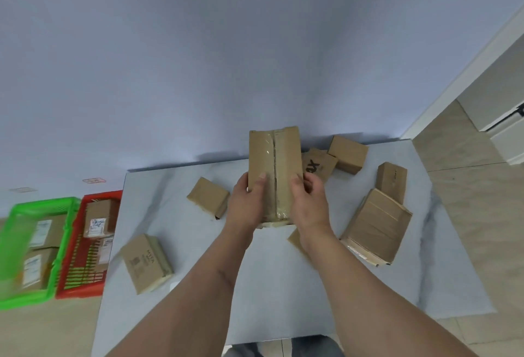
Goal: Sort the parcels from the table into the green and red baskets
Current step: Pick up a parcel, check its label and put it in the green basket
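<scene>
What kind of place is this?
Probably a small parcel-sorting spot: cardboard parcels on a table, and green and red baskets on the floor with labelled boxes inside.

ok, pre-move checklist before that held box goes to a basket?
1. Both hands on the box: ok. Left hand and right hand hold the tall box from either side.
2. Box lifted off the table: cannot tell.
3. Shipping label readable: not ok, only tape seam faces the camera.
4. Room in red basket: ok, bare floor at its near end.
5. Room in green basket: cannot tell, blurred.
6. Path left: ok, only low boxes.
</scene>
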